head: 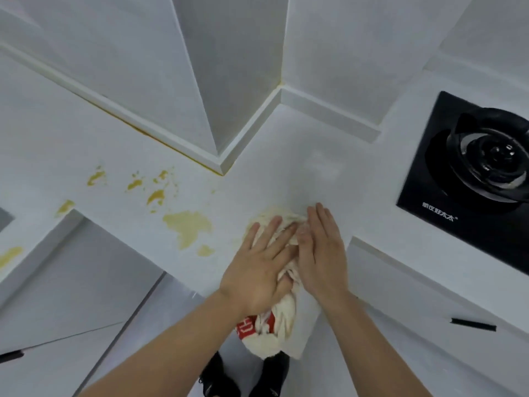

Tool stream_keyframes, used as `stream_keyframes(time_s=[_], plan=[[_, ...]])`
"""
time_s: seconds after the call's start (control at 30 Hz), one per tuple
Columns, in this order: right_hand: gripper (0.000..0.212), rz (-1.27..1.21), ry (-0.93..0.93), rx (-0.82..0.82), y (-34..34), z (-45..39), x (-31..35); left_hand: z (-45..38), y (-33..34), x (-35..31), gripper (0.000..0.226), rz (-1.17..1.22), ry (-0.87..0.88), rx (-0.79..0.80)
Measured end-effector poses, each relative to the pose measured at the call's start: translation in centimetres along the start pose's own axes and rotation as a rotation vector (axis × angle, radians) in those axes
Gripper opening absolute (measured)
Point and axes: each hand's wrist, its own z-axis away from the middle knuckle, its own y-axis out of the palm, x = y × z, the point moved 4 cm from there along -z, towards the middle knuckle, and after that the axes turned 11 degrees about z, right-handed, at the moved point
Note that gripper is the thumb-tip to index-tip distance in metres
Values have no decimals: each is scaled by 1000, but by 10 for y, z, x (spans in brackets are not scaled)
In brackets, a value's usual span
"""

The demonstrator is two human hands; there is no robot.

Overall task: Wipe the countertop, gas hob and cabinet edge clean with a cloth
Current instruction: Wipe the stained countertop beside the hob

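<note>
A cream cloth (282, 319) with a red printed patch lies bunched on the white countertop (289, 170) and hangs over its front edge. My left hand (259, 265) presses flat on the cloth with straight, spread fingers. Beside it, my right hand (322, 250) also lies flat on the cloth, fingers straight and together. Yellow stains (186, 227) mark the countertop left of the cloth, with smaller splashes (156, 196) further back. The black gas hob (472, 173) sits at the right. A white cabinet edge (400, 270) runs below the counter on the right.
A white wall corner with a raised skirting (249, 130) juts toward the counter; a yellow line runs along its base at the left. Cabinet fronts with black handles (473, 324) stand below. My black shoes (217, 376) show on the floor.
</note>
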Motion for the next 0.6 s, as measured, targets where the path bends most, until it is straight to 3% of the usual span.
stream_keyframes(time_s=[0.2,0.33,0.6], plan=[[87,131,-87,92,26,-40,72,13,-34,89,62,-30,18,14],[78,195,-38,159,44,-55,102,0,-67,152,62,-55,-4,42],[76,251,25,166,45,-45,108,9,-69,160,63,-41,70,10]])
